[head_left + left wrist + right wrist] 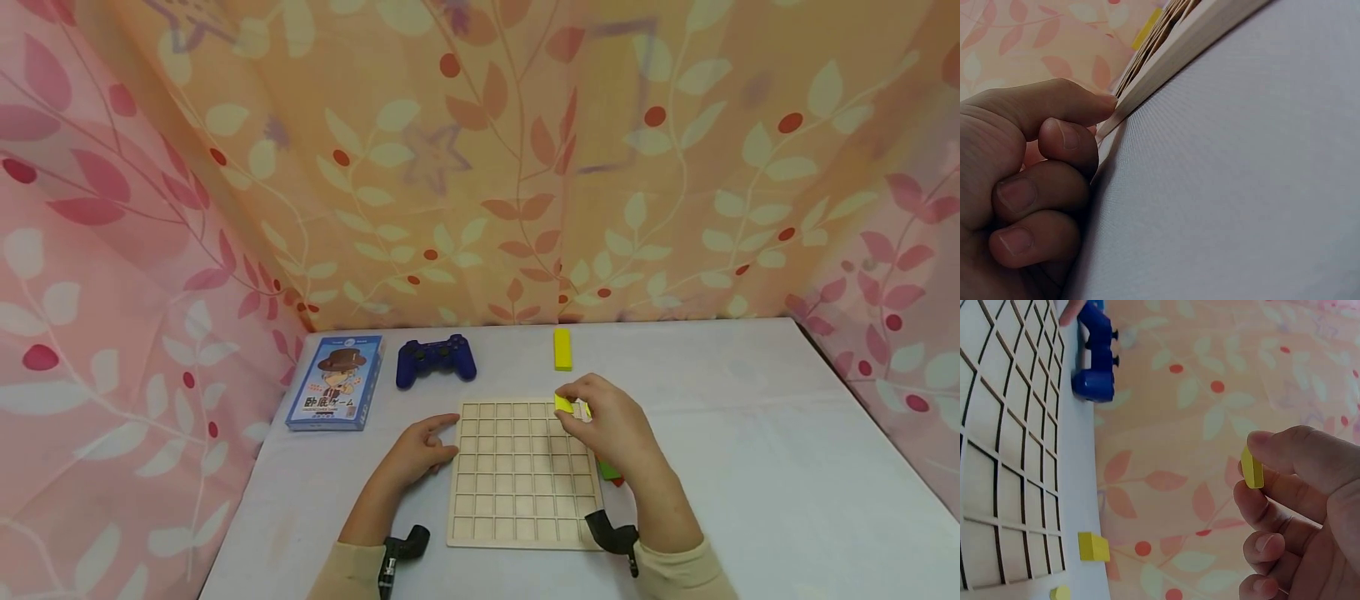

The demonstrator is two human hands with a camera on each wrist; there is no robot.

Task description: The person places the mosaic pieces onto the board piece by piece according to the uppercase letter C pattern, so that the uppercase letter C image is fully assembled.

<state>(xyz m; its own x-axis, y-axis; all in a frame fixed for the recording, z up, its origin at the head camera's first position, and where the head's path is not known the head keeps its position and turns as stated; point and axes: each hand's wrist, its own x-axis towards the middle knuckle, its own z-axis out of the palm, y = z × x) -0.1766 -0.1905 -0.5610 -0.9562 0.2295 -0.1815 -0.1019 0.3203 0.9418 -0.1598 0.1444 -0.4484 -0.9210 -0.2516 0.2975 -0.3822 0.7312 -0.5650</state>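
My right hand (611, 425) pinches a small yellow block (1251, 467) between thumb and fingertips, above the far right part of a wooden grid board (504, 475). In the right wrist view the block shows as a thin piece, with the lower fingers bent below it. At the board's left edge is my left hand (414, 450), its index finger stretched toward the far left corner and its thumb at the rim. The left wrist view shows the other fingers (1044, 187) folded in beside the board's side. The grid squares hold no pieces where they show.
A long yellow block (562, 349) lies beyond the board. Green (609, 472) and red (618, 482) pieces are partly hidden by the right hand. A blue game controller (437, 362) and a blue card-game box (335, 383) lie at the back left. Patterned curtains (480, 167) surround the white table.
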